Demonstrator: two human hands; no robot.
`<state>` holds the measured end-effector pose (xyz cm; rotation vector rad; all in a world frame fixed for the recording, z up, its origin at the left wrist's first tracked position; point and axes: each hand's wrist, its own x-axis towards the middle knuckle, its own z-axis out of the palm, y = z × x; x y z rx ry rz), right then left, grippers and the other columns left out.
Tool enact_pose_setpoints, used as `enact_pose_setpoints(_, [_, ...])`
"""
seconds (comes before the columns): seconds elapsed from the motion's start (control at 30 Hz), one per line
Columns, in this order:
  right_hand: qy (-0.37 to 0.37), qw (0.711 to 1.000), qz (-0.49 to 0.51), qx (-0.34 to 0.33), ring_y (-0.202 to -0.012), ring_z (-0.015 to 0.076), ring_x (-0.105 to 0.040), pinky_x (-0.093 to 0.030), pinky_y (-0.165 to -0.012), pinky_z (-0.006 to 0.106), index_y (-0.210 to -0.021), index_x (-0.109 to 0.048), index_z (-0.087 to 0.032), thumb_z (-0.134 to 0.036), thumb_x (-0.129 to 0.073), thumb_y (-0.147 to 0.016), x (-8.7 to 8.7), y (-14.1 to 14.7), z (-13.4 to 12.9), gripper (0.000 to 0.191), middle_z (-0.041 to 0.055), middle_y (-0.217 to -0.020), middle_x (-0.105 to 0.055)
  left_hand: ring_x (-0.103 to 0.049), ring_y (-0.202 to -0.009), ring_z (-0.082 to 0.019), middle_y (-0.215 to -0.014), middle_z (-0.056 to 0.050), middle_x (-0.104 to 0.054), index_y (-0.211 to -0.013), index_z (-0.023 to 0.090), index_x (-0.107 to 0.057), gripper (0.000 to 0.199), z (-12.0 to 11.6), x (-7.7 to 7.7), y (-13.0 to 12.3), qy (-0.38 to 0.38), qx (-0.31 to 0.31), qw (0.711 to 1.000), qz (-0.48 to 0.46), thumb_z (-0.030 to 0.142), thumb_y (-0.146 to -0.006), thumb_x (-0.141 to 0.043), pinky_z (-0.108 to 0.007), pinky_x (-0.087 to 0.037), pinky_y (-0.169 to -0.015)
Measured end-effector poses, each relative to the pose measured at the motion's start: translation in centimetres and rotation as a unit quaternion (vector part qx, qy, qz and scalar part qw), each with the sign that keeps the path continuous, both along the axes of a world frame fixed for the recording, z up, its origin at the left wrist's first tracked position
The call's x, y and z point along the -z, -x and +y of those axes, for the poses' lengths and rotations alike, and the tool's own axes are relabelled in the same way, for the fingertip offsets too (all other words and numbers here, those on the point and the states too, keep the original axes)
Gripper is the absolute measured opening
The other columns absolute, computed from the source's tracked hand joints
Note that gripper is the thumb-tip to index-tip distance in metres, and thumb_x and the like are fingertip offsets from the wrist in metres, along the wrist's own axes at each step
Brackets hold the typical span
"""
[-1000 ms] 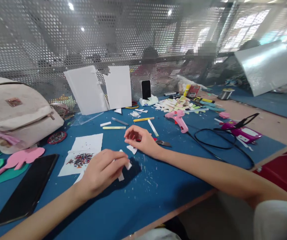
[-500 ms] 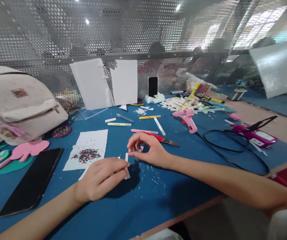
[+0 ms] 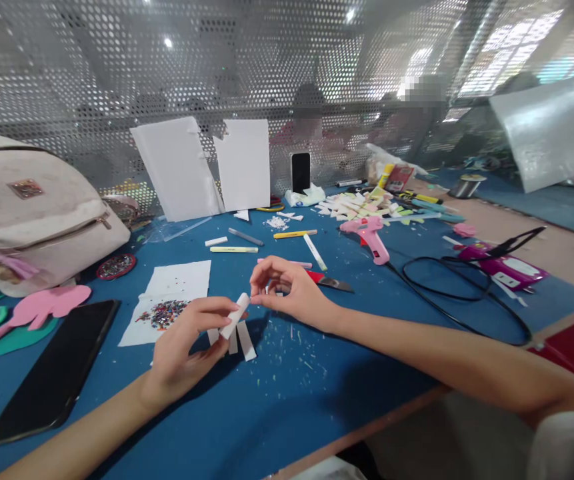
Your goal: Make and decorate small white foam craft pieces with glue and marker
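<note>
A short white stick (image 3: pixel 235 317) is tilting upward in the left hand (image 3: pixel 184 347), over the blue counter (image 3: pixel 311 400); the fingers there are gripping it along its lower part, leaving the upper end poking free. To me it is looking light, and probably firm enough to be keeping its shape under a gentle pinch, though I can't make out from here whether it is chalk, foam or rolled paper. I'd be taking it around the middle and going softly, since a hard squeeze could be denting or snapping it, and so smooth a side may be rolling a little between the fingers. Just beside that free end, the right hand (image 3: pixel 291 290) is holding a loose curl, its fingers nearly meeting at the tips; whether they are pinching some tiny scrap, I can't tell. Under the left hand, flat white strips (image 3: pixel 247 341) are lying fanned out on the counter. Farther off, a white sheet (image 3: pixel 187 273) is carrying a heap of small colourful bits (image 3: pixel 164 313), a red-handled knife (image 3: pixel 334 284) is lying just past the right hand, and a pink glue gun (image 3: pixel 374 243) is resting beyond it, near a pile of pale offcuts (image 3: pixel 347 207).
</note>
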<state>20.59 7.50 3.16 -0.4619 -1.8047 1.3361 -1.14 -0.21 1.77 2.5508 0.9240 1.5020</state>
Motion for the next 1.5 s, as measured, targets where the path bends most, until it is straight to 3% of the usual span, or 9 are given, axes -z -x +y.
enact_pose_setpoints(0.37, [0.072,0.997,0.017,-0.037,-0.082,0.013,-0.063,-0.049,-0.076,0.027,-0.095,-0.059,-0.018,-0.024,-0.082,-0.076,0.4,0.2,0.3,0.031,0.0003,-0.089,-0.065,-0.066,-0.099,-0.019,-0.112,-0.006,-0.065,-0.105,0.014,-0.06,0.013,0.0,-0.2,0.0,-0.007,0.013,1.0,0.008,0.005,-0.095,-0.058,-0.033,-0.058,-0.079])
enact_pose_setpoints(0.67, [0.066,0.992,-0.036,-0.099,-0.083,0.0118,-0.058,-0.045,-0.076,0.025,-0.101,-0.056,-0.02,-0.022,-0.073,-0.084,0.1,-0.3,0.3,0.024,-0.0008,-0.088,-0.061,-0.068,-0.096,-0.019,-0.111,-0.006,-0.066,-0.107,0.014,-0.06,0.013,-0.1,-0.2,0.0,0.007,0.03,0.999,0.022,0.008,-0.096,-0.059,-0.033,-0.059,-0.078])
enact_pose_setpoints(0.8, [0.039,0.994,-0.042,-0.092,-0.076,0.0102,-0.053,-0.041,-0.068,0.023,-0.098,-0.053,-0.019,-0.018,-0.068,-0.086,-0.2,-0.3,0.1,0.019,-0.0014,-0.087,-0.058,-0.068,-0.096,-0.018,-0.11,-0.006,-0.067,-0.104,0.014,-0.061,0.011,-0.1,-0.3,-0.1,0.009,0.031,0.999,0.035,0.007,-0.096,-0.058,-0.032,-0.059,-0.077])
enact_pose_setpoints(0.93, [-0.006,0.999,-0.031,-0.038,-0.074,0.0105,-0.052,-0.042,-0.068,0.024,-0.096,-0.051,-0.019,-0.019,-0.069,-0.085,-0.3,-0.2,0.0,0.021,-0.0006,-0.089,-0.057,-0.067,-0.095,-0.018,-0.107,-0.005,-0.067,-0.104,0.014,-0.061,0.016,0.1,-0.5,-0.1,0.013,0.01,0.999,0.031,0.003,-0.093,-0.058,-0.032,-0.057,-0.079])
enact_pose_setpoints(1.2, [-0.139,0.99,-0.028,-0.007,-0.072,0.0109,-0.053,-0.046,-0.065,0.025,-0.094,-0.06,-0.018,-0.012,-0.067,-0.084,-0.4,-0.2,-1.2,0.014,0.0012,-0.091,-0.061,-0.066,-0.093,-0.017,-0.102,-0.007,-0.067,-0.108,0.02,-0.063,0.025,0.3,-1.0,-0.3,0.012,-0.013,0.999,0.051,0.002,-0.091,-0.058,-0.028,-0.054,-0.081])
enact_pose_setpoints(1.5, [-0.141,0.99,-0.004,0.014,-0.074,0.0139,-0.058,-0.047,-0.066,0.029,-0.095,-0.06,-0.02,-0.019,-0.07,-0.087,-0.4,-0.3,-1.4,0.012,0.0023,-0.09,-0.065,-0.065,-0.088,-0.017,-0.099,-0.006,-0.066,-0.111,0.022,-0.067,0.027,0.3,-1.2,-0.5,0.004,-0.047,0.997,0.065,0.004,-0.091,-0.058,-0.027,-0.052,-0.077])
